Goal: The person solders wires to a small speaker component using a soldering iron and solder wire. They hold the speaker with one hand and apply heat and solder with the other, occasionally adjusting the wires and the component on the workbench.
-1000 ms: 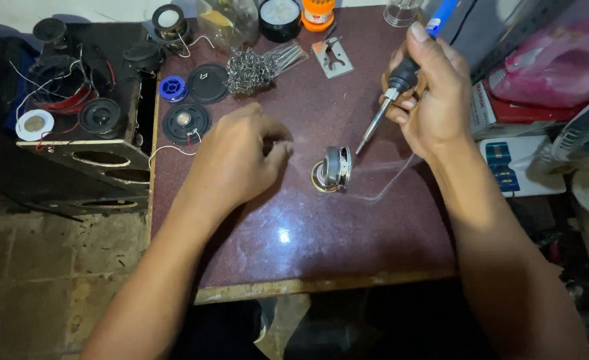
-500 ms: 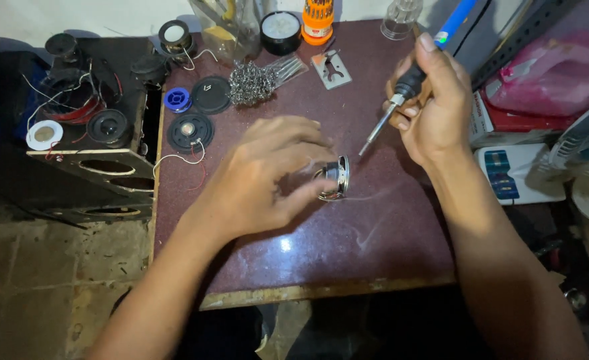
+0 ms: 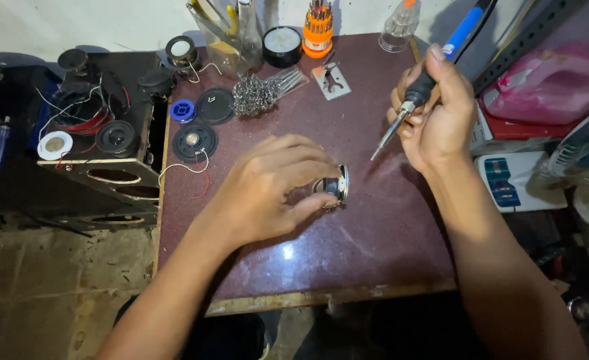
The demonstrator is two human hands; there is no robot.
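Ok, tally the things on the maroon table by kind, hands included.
Hands: 2, left hand, right hand
Soldering iron: 1
Small speakers: 2, held speaker, flat speaker
Wire wool: 1
Screwdriver set: 1
Total: 7

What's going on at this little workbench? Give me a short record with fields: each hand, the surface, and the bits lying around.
Left hand: left hand cupped over a small round metal speaker part standing on edge, fingers gripping it
Right hand: right hand holds a soldering iron, blue and black handle, tip pointing down-left, clear of the part
Surface: dark red tabletop, worn front edge
Nearby: flat black speaker with wires, blue solder spool, metal wool tip cleaner, orange screwdriver set
Left of table: black speaker box with round holes
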